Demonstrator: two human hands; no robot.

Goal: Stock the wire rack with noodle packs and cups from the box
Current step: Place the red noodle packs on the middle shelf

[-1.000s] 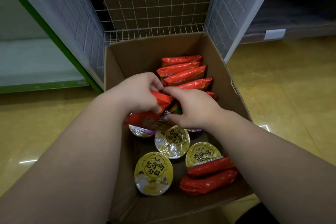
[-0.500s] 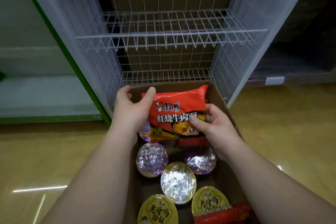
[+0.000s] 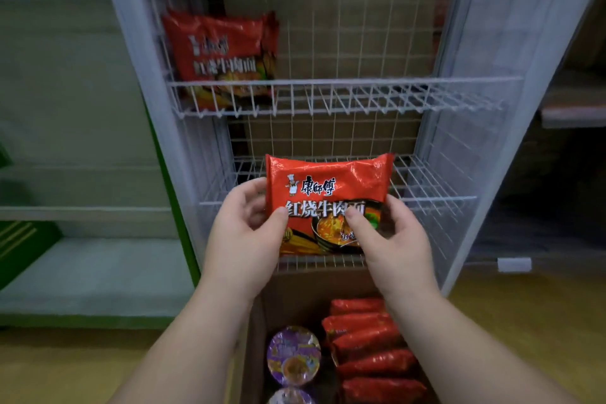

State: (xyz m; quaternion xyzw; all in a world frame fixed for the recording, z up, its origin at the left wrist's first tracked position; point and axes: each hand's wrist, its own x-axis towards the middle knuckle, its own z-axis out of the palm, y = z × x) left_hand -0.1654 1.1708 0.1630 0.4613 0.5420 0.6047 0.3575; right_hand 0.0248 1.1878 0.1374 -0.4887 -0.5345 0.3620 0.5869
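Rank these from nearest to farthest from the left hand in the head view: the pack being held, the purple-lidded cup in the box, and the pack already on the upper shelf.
1. The held noodle pack: gripped by the left hand at its left edge.
2. The purple-lidded cup: below the hand, in the cardboard box.
3. The shelved noodle pack: up on the upper shelf, left side, leaning back.

Left hand (image 3: 244,233) and right hand (image 3: 393,239) raised, fingers pinching.
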